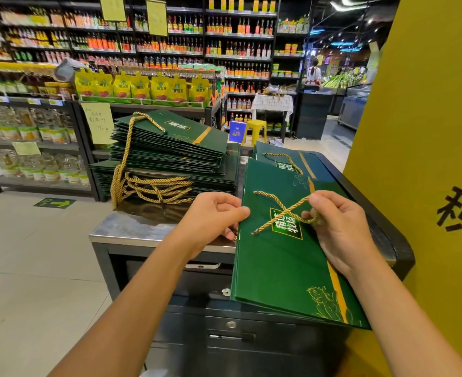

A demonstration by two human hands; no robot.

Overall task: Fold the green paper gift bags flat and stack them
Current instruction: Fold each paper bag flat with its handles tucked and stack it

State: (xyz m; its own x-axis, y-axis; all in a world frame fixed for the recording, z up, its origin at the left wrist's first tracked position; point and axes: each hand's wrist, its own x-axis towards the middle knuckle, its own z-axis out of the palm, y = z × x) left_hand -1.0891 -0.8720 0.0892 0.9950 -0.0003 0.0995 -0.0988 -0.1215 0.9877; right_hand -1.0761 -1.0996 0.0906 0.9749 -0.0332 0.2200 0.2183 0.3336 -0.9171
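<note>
A flat green paper gift bag (284,268) with a gold stripe lies across the counter's right side and overhangs its front edge. My left hand (213,216) pinches the bag's left edge near the top. My right hand (335,227) pinches the gold rope handle (284,213) that crosses the bag's label. More flat green bags (287,164) lie under and behind it. A tall stack of folded green bags (170,148) with gold rope handles hanging over its front stands at the back left of the counter.
The steel counter top (126,227) sits on a dark cabinet with drawers (224,330). A yellow pillar (420,159) rises close on the right. Store shelves with bottles and pouches fill the background, with a yellow stool (255,129) and a person far off.
</note>
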